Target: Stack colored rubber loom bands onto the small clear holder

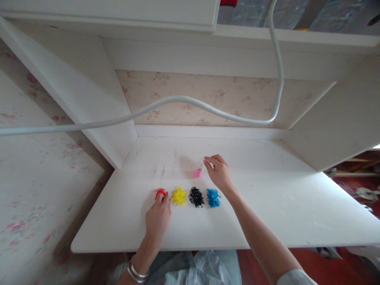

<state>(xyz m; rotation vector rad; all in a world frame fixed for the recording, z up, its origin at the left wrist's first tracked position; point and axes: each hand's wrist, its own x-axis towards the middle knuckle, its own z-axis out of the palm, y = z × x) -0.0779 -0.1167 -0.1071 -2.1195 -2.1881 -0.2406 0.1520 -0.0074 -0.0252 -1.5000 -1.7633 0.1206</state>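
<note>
Four small piles of what look like tiny rubber bands form a row on the white desk: a red pile (161,192), a yellow pile (179,196), a black pile (196,197) and a blue pile (213,198). My left hand (158,213) rests at the red pile and partly covers it; its fingers are drawn together, and what they pinch is hidden. Behind the row is a small clear container (200,166) with pink pieces (197,173) at its bottom. My right hand (218,172) pinches at the container's upper edge, thumb against forefinger.
A white cable (184,99) hangs across the view in front of the shelf. The white desk (267,206) has a side panel (323,118) at right and another at left. Flowered wallpaper (219,95) covers the back. My lap is below the front edge.
</note>
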